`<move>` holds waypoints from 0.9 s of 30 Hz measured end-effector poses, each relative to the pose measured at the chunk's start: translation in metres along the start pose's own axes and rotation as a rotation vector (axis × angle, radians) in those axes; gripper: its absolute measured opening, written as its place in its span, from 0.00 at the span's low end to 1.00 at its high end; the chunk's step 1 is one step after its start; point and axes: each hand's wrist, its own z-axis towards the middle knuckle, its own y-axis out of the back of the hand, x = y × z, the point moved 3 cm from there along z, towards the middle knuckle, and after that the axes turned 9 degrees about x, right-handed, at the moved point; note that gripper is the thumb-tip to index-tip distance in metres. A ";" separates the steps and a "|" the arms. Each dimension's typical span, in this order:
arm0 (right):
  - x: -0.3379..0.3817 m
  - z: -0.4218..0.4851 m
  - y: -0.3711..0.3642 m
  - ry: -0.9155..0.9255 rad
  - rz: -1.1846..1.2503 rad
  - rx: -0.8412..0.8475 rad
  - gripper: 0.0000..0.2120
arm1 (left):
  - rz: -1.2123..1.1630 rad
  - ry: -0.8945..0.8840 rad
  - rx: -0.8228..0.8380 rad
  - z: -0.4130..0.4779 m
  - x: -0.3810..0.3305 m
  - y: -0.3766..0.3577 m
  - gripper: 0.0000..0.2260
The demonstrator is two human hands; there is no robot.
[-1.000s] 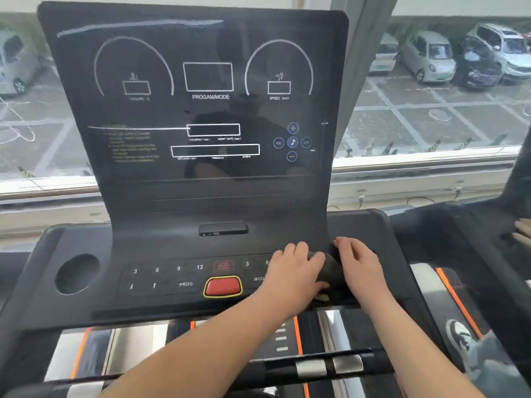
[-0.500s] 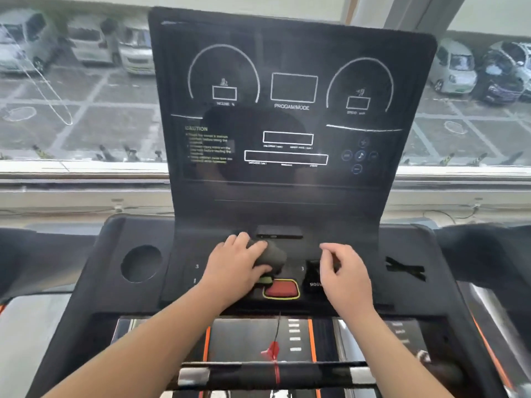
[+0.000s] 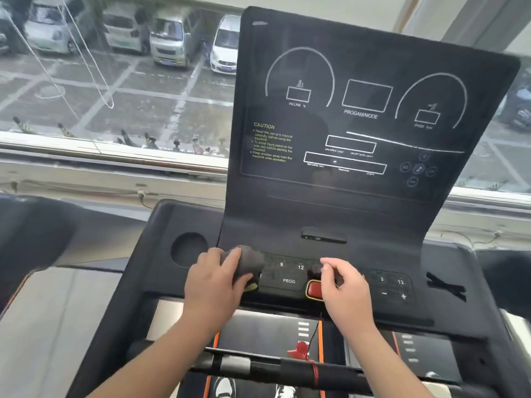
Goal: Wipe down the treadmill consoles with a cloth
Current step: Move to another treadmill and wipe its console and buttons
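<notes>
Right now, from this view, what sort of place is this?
Most likely a gym or fitness room. A treadmill console with incline and speed displays fills the view, a red safety key hangs below it, and another dark machine stands at the left. The window looks down on parked cars.

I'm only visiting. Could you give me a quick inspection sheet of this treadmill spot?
Surface: black console, display unlit, round cup hole at left.
Job's things: dark cloth at the button panel's left end.
Clutter: dark crossed shape on the console's right, unclear what.
Grippers: left hand grips the cloth; right hand curled by the red stop button, grip unclear.
Cables: red safety cord tied to the handlebar.
Surroundings: window onto parked cars.
</notes>
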 end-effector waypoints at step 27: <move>-0.109 -0.009 0.132 -0.357 0.099 -0.223 0.18 | 0.074 -0.028 0.473 0.060 -0.206 -0.026 0.24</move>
